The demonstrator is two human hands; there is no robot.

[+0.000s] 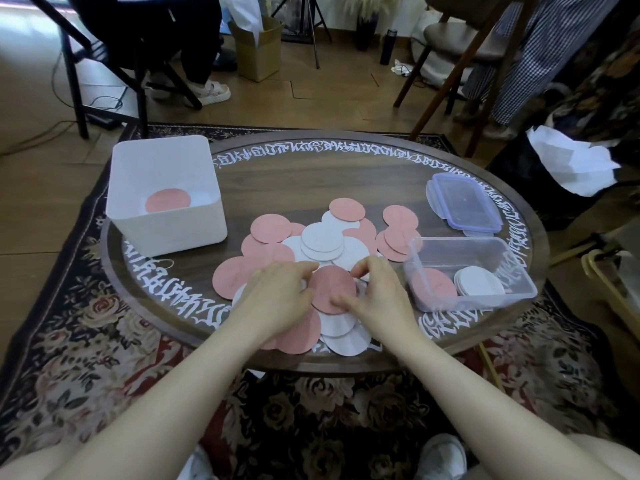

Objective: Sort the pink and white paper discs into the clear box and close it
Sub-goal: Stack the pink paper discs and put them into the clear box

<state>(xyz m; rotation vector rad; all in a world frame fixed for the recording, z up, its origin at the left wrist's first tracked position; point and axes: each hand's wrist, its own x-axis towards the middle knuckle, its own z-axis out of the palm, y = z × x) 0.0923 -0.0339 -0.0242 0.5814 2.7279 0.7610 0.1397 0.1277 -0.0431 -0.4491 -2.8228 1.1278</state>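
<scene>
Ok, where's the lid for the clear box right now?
In the head view the lid lies flat on the far right of the round table, just behind the open clear box and right of the disc pile.
</scene>
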